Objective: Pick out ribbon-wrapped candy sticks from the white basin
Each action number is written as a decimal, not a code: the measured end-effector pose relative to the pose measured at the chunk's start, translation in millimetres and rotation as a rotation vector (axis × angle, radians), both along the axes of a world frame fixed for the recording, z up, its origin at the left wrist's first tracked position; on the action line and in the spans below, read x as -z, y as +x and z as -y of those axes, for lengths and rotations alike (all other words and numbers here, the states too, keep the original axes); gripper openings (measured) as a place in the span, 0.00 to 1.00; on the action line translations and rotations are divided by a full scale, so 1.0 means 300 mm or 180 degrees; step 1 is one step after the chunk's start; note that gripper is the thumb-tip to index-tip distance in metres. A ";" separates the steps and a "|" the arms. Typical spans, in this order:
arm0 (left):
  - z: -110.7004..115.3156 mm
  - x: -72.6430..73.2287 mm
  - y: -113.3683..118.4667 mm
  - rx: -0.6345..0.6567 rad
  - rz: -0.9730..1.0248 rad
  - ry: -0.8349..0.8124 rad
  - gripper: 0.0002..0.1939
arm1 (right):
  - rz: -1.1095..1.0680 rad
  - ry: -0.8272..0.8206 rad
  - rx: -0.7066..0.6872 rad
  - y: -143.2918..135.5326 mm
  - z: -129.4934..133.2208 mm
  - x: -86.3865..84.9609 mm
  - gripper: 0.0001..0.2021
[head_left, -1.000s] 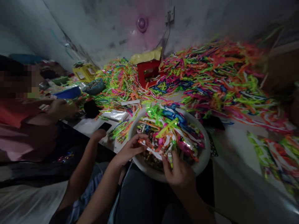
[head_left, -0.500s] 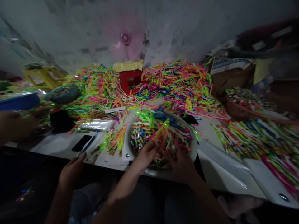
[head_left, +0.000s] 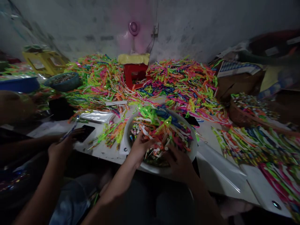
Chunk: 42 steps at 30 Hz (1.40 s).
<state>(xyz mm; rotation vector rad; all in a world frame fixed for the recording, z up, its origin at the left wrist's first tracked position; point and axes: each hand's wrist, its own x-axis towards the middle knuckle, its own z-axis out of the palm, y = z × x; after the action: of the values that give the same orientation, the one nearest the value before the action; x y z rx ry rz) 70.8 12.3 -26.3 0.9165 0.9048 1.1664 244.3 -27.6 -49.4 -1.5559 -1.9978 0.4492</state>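
Vs 0.5 s ago: left hand [head_left: 139, 147] and right hand [head_left: 181, 161] sit slightly farther apart, both still over the off-white basin [head_left: 195, 147]. Left thumb and fingers pinch 1 orange-and-white plastic strip [head_left: 146, 132], above the basin's contents, left of center. Right fingers curl down among the strips (can't tell if they grip anything). Co-worker's hand [head_left: 59, 151] has shifted left, now holding 1 blue-and-white stick [head_left: 70, 128] raised at a slant; another hand [head_left: 77, 134] is now at the black phone [head_left: 88, 132].

Counts: 1 off-white basin, 1 red stool [head_left: 128, 76], 1 yellow stool [head_left: 48, 64], 1 pink fan [head_left: 133, 28], 1 blue tub [head_left: 20, 85], 1 teal bowl [head_left: 67, 85]. Strips in the back pile [head_left: 187, 82]: too tangled to count.
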 end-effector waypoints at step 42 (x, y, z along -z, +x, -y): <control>-0.002 0.035 0.009 0.0161 -0.0097 -0.0026 0.19 | -0.0106 -0.0018 0.0036 -0.031 0.006 -0.008 0.13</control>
<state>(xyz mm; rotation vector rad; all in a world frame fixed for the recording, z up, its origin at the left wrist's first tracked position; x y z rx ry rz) 73.5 13.0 -36.9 0.9476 0.9054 1.1073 235.0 -29.3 -46.9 -1.5524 -1.9632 0.4738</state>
